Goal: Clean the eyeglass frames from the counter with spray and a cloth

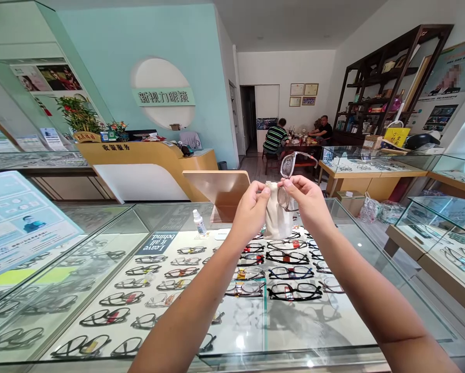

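Both my hands are raised over the glass display case. My left hand pinches the upper edge of a cream cloth, which hangs down limp between the hands. In my right hand is a pair of eyeglasses, held at the middle with the fingers closed; one lens points up and the other hangs below, beside the cloth. Whether the right fingers also grip the cloth cannot be made out. Under the glass lie rows of spectacle frames. A small white spray bottle stands on the case, left of my hands.
A tilted mirror stands on the case behind my hands. At the left is a blue printed sign. Farther back are a wooden counter, more glass cases and two people seated at a table.
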Available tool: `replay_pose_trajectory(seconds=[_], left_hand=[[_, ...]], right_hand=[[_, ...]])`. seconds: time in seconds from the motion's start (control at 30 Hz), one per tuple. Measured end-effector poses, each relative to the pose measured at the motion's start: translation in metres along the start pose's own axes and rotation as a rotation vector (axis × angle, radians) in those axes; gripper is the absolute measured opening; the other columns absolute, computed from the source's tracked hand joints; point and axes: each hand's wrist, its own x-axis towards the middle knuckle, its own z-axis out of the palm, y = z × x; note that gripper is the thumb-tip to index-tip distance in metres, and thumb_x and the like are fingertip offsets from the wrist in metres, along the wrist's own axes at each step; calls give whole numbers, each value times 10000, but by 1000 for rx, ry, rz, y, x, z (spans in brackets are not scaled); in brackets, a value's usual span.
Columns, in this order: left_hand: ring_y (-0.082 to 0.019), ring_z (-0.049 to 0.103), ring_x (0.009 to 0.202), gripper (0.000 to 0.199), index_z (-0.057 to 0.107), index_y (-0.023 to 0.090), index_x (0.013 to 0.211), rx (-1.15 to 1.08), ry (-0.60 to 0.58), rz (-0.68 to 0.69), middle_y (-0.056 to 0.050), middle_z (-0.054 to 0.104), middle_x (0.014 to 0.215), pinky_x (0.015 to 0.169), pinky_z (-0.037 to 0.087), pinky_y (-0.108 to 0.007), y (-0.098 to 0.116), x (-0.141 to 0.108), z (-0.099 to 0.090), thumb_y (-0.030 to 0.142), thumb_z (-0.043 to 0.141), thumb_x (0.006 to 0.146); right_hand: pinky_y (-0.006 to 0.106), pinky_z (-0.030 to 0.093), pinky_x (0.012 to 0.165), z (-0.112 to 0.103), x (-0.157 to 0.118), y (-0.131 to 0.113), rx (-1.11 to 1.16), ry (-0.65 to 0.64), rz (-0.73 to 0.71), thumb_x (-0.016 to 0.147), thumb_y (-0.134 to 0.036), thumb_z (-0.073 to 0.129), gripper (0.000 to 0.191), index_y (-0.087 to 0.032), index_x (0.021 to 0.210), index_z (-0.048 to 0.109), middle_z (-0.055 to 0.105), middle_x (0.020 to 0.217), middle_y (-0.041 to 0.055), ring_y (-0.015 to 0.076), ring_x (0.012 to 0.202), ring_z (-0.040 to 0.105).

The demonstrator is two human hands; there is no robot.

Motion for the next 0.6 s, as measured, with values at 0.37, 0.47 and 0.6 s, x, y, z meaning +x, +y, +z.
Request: replay_pose_trajectory(seconds=[0.37, 0.47, 0.6], left_hand=[[-192, 672, 872, 427, 691, 185, 919, -159, -52, 70, -62, 725, 972, 815, 563, -307, 0, 3, 5, 608, 749, 934], [-158, 682, 888, 458, 653, 195, 1014, -208, 62, 79, -32, 733, 999, 810, 548, -261, -2, 2, 11, 453, 946, 775], [-156, 708, 821, 603, 604, 199, 1067, -410, -1, -84, -14, 754, 923, 793, 552, -275, -5, 2, 13, 461, 1005, 700]], right_hand=[[286, 565, 817, -1, 7, 7, 203, 0, 76, 749, -521, 971, 362, -236, 853, 774, 795, 971, 22, 151, 843, 671], [270, 571, 765, 3, 5, 3, 261, -36, 107, 732, -514, 984, 361, -233, 851, 790, 783, 903, 15, 144, 792, 668], [252, 571, 716, 6, 2, -2, 318, -70, 136, 725, -498, 988, 362, -225, 859, 793, 795, 917, 18, 132, 741, 668]])
